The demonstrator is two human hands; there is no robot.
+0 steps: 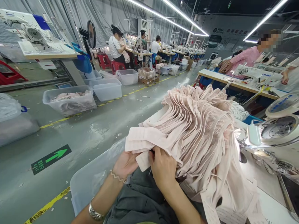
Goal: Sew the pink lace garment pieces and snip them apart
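Observation:
A large stack of pale pink bras [193,115], with lace and long straps, lies bunched over the white sewing table [273,202] in front of me. Several flat band ends [142,138] stick out from its left side toward my lap. My left hand [126,165] is closed on these ends from below, its fingertips partly hidden under the fabric. My right hand [163,166] pinches the bra bands from the other side, its fingers curled. Between both hands a short band end [143,161] hangs down.
At right stands a white sewing machine [280,133]. A clear plastic bin [79,193] is beside my lap. More bins, one with pink pieces [70,99], line the floor at left. Co-workers sit at machines behind; a person in pink [247,59] stands at right.

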